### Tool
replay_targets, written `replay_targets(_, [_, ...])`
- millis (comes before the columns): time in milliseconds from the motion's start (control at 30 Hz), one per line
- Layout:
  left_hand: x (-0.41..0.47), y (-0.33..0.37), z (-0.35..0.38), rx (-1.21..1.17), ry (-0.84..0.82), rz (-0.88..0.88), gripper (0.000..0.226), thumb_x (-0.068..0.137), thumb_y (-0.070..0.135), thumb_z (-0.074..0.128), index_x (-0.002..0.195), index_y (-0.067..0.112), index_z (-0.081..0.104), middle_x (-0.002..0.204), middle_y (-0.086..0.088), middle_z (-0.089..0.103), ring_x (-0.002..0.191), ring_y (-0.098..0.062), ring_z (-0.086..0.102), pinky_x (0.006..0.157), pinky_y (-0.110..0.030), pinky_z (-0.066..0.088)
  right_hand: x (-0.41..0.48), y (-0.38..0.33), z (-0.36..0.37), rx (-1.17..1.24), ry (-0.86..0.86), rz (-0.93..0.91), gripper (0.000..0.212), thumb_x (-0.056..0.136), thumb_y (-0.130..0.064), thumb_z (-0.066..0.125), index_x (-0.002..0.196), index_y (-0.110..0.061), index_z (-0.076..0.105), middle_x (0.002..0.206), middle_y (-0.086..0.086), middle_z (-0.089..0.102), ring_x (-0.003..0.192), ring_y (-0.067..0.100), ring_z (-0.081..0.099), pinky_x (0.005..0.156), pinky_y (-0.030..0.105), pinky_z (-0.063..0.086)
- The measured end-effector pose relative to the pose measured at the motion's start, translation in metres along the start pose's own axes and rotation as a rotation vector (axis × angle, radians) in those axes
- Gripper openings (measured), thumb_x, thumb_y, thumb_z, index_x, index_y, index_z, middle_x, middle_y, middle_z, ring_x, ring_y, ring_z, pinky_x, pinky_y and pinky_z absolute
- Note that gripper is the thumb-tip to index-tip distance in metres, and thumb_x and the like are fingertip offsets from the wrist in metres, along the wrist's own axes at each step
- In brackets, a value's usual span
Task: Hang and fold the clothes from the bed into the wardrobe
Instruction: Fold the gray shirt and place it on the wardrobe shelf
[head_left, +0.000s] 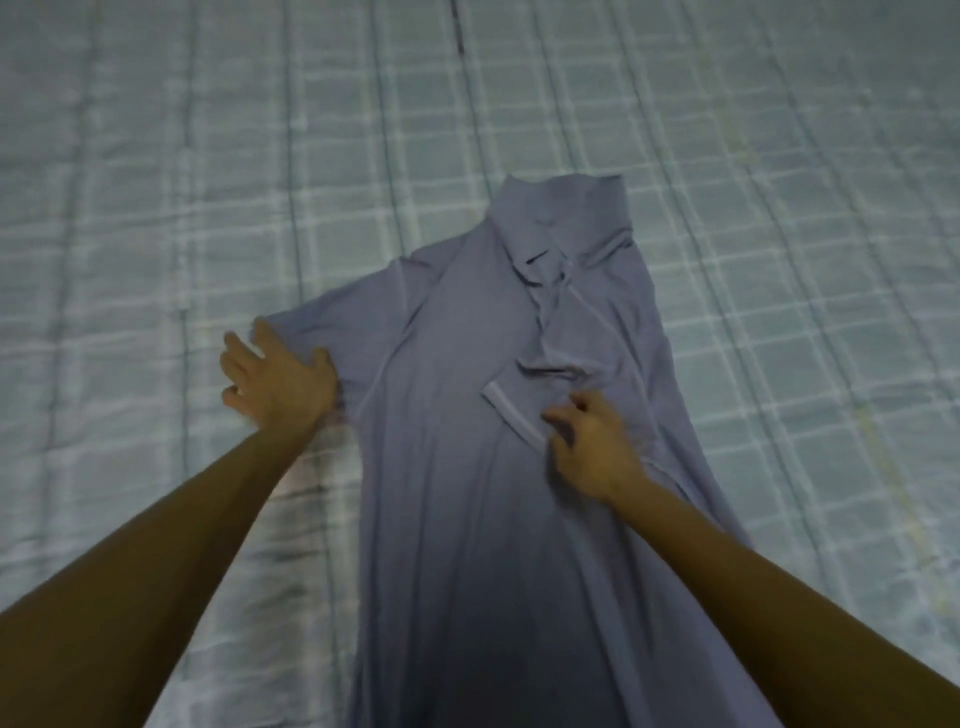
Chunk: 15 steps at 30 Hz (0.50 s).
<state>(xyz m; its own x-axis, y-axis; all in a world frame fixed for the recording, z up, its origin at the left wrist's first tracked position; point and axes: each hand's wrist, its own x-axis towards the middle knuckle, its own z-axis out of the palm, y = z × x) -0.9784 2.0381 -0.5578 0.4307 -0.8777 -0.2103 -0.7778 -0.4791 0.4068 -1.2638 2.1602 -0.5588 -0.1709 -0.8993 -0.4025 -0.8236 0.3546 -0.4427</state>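
A grey-blue polo shirt (457, 415) lies spread on the bed, collar pointing away from me. Its right sleeve is folded in over the chest, the pale cuff showing. My left hand (275, 382) rests at the edge of the left sleeve, its fingers spread, the thumb lying on the cloth. My right hand (592, 447) lies on the folded-in right sleeve beside its cuff, fingers curled and blurred; whether they pinch the cloth is not clear.
The bed (156, 208) is covered by a pale blue-green checked quilt that fills the whole view around the shirt. A dark seam (460, 31) runs up the quilt at the top centre. No wardrobe or other clothes show.
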Motion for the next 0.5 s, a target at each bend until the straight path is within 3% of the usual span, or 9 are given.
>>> replay_targets(67, [0.019, -0.001, 0.002, -0.063, -0.093, -0.073, 0.081, 0.086, 0.042, 0.06, 0.149, 0.014, 0.017, 0.151, -0.018, 0.025, 0.136, -0.035, 0.027, 0.108, -0.05, 0.023, -0.004, -0.005, 0.009, 0.026, 0.069, -0.007, 0.031, 0.086, -0.015, 0.059, 0.115, -0.011, 0.067, 0.115, 0.022, 0.054, 0.109, 0.039, 0.051, 0.098, 0.037, 0.039])
replay_targets(100, [0.028, 0.001, 0.004, -0.136, -0.156, -0.115, 0.079, 0.085, 0.041, 0.063, 0.146, 0.011, 0.023, 0.145, -0.019, 0.035, 0.13, -0.035, 0.037, 0.105, -0.047, 0.032, -0.004, -0.008, 0.012, 0.053, 0.077, 0.015, 0.03, 0.087, -0.014, 0.06, 0.116, -0.012, 0.067, 0.113, 0.02, 0.054, 0.106, 0.037, 0.053, 0.097, 0.035, 0.04])
replay_targets(167, [0.038, 0.012, 0.007, -0.319, -0.263, -0.172, 0.054, 0.085, 0.029, 0.062, 0.128, 0.001, 0.047, 0.124, -0.019, 0.057, 0.111, -0.034, 0.056, 0.087, -0.037, 0.048, 0.001, -0.012, 0.014, 0.106, 0.057, 0.054, 0.029, 0.089, -0.014, 0.059, 0.117, -0.014, 0.066, 0.112, 0.016, 0.055, 0.101, 0.032, 0.057, 0.095, 0.028, 0.039])
replay_targets(233, [0.033, 0.033, 0.004, -0.412, -0.243, -0.127, 0.027, 0.087, 0.019, 0.057, 0.107, 0.0, 0.06, 0.103, -0.017, 0.064, 0.097, -0.032, 0.063, 0.071, -0.029, 0.046, 0.003, -0.015, 0.012, 0.148, 0.059, 0.077, 0.027, 0.089, -0.013, 0.058, 0.115, -0.013, 0.067, 0.111, 0.015, 0.058, 0.099, 0.029, 0.059, 0.092, 0.024, 0.039])
replay_targets(333, [-0.018, 0.083, 0.0, -0.519, -0.085, 0.198, 0.021, 0.087, 0.014, 0.057, 0.107, 0.005, 0.059, 0.095, -0.014, 0.065, 0.087, -0.026, 0.062, 0.068, -0.022, 0.039, 0.003, -0.014, 0.001, 0.281, 0.225, 0.152, 0.024, 0.088, -0.009, 0.059, 0.11, -0.01, 0.069, 0.107, 0.014, 0.067, 0.099, 0.027, 0.062, 0.089, 0.026, 0.042])
replay_targets(433, [-0.1, 0.129, 0.01, -0.531, -0.458, 0.695, 0.03, 0.089, 0.022, 0.06, 0.119, 0.015, 0.056, 0.094, -0.004, 0.067, 0.087, -0.022, 0.063, 0.073, -0.024, 0.044, 0.002, 0.006, -0.018, 0.413, 0.529, 0.33, 0.022, 0.091, -0.013, 0.053, 0.105, -0.009, 0.069, 0.105, 0.016, 0.069, 0.099, 0.031, 0.063, 0.087, 0.036, 0.046])
replay_targets(500, [-0.139, 0.14, 0.022, -0.394, -0.537, 0.999, 0.037, 0.092, 0.032, 0.057, 0.126, 0.016, 0.057, 0.089, -0.005, 0.071, 0.08, -0.021, 0.065, 0.072, -0.024, 0.045, -0.003, 0.029, -0.031, 0.434, 0.574, 0.441, 0.027, 0.091, -0.018, 0.048, 0.107, -0.008, 0.068, 0.107, 0.018, 0.068, 0.1, 0.035, 0.061, 0.088, 0.04, 0.046])
